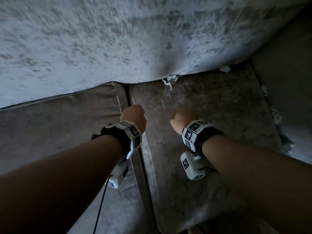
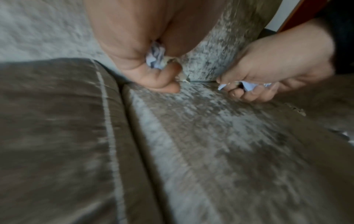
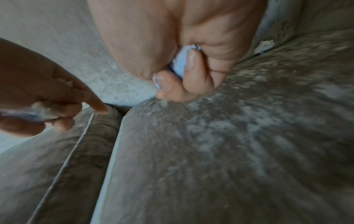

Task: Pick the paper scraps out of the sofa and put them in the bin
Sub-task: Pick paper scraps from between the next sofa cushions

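Note:
Both hands hover over the grey velvet sofa seat [image 1: 211, 115]. My left hand [image 1: 134, 115] is a fist above the gap between the two seat cushions, and it grips a crumpled white paper scrap [image 2: 156, 56]. My right hand [image 1: 184, 118] is also curled, and it holds another white paper scrap [image 3: 180, 60] between thumb and fingers. More white scraps stick out where the seat meets the back cushion, one in the middle [image 1: 169, 80] and one further right [image 1: 225, 68]. Several other scraps [image 1: 276, 115] lie along the seat's right edge. No bin is in view.
The pale back cushion [image 1: 101, 48] fills the top of the head view. A second seat cushion [image 1: 59, 124] lies to the left, with a dark gap [image 1: 129, 93] between the two. The sofa's right arm [image 1: 287, 73] rises at the right.

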`<state>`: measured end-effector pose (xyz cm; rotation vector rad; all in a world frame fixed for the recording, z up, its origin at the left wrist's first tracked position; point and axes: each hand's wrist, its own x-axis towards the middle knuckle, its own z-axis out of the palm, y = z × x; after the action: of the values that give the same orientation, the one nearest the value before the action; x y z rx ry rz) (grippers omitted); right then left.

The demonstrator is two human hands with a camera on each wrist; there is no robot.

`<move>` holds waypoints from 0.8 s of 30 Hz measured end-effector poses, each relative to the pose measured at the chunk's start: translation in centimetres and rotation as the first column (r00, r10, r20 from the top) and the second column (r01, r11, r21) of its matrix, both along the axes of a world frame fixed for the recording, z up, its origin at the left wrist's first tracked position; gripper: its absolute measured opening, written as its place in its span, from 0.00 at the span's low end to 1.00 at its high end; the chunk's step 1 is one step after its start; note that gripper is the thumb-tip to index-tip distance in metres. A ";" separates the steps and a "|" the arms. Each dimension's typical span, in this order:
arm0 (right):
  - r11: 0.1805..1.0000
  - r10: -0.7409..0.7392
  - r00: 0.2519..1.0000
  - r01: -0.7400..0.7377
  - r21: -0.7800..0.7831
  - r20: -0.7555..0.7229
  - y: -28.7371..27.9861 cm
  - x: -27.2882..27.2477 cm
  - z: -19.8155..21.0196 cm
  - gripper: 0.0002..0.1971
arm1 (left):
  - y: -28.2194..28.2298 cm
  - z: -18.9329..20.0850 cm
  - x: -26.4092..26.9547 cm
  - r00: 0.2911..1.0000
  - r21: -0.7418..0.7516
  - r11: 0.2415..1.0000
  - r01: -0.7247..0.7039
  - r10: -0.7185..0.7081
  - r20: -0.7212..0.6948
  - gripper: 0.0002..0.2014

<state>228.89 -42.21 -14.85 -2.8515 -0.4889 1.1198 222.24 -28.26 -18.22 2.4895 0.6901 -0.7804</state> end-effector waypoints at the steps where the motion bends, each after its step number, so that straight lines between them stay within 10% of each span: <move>1: 0.999 -0.036 0.999 0.036 0.024 -0.005 -0.9 0.5 -0.4 0.15 | -0.9 -0.5 0.6 0.999 0.010 1.000 0.010 -0.011 0.033 0.14; 9: 0.960 -0.062 0.990 0.093 0.263 -0.123 -7.1 6.4 -3.0 0.14 | -6.3 0.3 7.0 0.963 0.078 0.961 -0.266 0.263 0.051 0.29; 18: 0.958 -0.095 0.982 0.134 0.252 -0.160 -10.2 12.8 -3.8 0.16 | -8.0 -0.3 11.6 0.877 0.097 0.878 -0.469 0.476 -0.068 0.16; 24: 0.971 -0.091 0.985 0.121 0.208 -0.149 -10.0 16.0 -4.7 0.15 | -8.5 -1.9 15.5 0.786 0.040 0.789 -0.613 0.605 0.125 0.20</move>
<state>244.89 -52.17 -19.58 -2.5611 -0.4153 1.1582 237.76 -36.80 -20.13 2.1303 1.4113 -0.3715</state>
